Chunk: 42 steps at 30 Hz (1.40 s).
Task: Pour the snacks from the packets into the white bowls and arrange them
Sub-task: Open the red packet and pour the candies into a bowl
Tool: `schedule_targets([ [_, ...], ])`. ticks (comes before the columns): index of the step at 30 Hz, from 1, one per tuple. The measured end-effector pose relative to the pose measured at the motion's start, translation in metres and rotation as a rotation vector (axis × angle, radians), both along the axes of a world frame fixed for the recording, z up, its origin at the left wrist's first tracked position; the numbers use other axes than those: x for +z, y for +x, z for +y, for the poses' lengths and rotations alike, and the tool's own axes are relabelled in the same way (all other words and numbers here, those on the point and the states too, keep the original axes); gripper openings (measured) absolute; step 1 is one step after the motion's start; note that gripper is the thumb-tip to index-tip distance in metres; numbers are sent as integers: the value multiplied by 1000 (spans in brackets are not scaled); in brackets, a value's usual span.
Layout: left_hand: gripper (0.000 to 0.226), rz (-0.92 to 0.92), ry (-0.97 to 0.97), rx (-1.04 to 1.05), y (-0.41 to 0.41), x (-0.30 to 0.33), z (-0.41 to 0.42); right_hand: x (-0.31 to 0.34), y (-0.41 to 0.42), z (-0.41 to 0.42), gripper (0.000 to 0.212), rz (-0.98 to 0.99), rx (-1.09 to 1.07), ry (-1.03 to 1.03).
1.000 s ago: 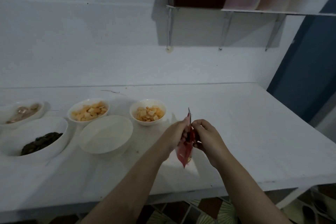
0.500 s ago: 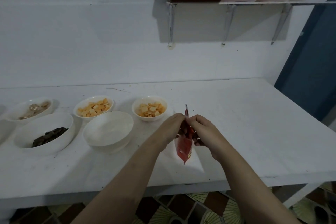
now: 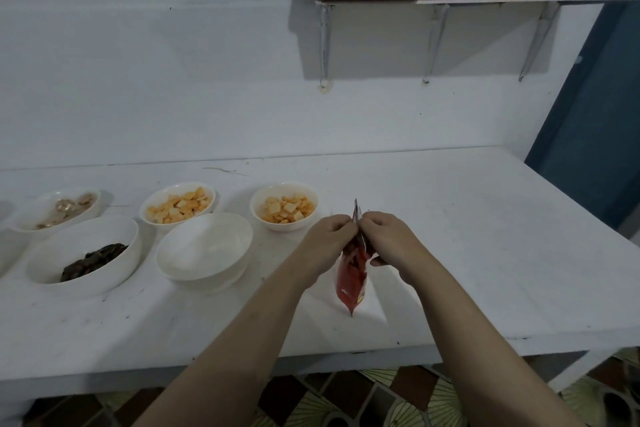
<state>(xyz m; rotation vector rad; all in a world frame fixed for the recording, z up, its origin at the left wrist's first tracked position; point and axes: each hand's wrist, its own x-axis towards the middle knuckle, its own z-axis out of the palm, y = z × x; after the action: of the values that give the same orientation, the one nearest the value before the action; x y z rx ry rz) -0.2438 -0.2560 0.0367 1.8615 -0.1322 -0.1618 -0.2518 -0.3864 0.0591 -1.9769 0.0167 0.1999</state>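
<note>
A red snack packet (image 3: 351, 282) hangs upright above the white table (image 3: 467, 253), edge-on to me. My left hand (image 3: 327, 241) and my right hand (image 3: 389, 239) both pinch its top edge from either side. Left of my hands stands an empty white bowl (image 3: 204, 248). Behind it, two white bowls (image 3: 178, 206) (image 3: 284, 208) hold orange-yellow square crackers. Further left, a bowl (image 3: 86, 255) holds dark snacks and another bowl (image 3: 57, 208) holds pale brown pieces.
A wall shelf (image 3: 485, 1) with a dark box and plastic containers hangs above the table's right half. A dark blue door or panel (image 3: 595, 135) stands at the right. Patterned floor tiles (image 3: 346, 399) show below the table's front edge.
The view has shifted slightly, so the bowls sit further right in the frame. My hands have stayed at the packet's top, the fingertips now drawn closer together.
</note>
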Motion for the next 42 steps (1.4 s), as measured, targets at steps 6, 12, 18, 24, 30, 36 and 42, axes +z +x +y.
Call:
schedule_targets([
  [6, 33, 15, 63, 27, -1, 8, -4, -11, -1, -3, 23, -117, 11, -11],
  [12, 28, -43, 255, -16, 7, 12, 1, -12, -5, -7, 23, -123, 106, -34],
  [18, 33, -126, -5, 40, -4, -6, -7, -14, -9, -4, 24, -176, -48, 21],
  [24, 47, -388, 27, -45, -7, 6, -8, -10, -10, -12, 29, -308, -34, -31],
  [30, 40, -367, 17, -14, -11, -8, -13, -22, -10, -12, 33, -430, -41, -174],
  [36, 29, -225, -76, 86, -12, -16, -10, -30, -8, -19, 31, -428, -92, -307],
  [42, 28, -288, 80, 74, -8, -11, -6, -28, -12, -18, 28, -334, 21, -375],
])
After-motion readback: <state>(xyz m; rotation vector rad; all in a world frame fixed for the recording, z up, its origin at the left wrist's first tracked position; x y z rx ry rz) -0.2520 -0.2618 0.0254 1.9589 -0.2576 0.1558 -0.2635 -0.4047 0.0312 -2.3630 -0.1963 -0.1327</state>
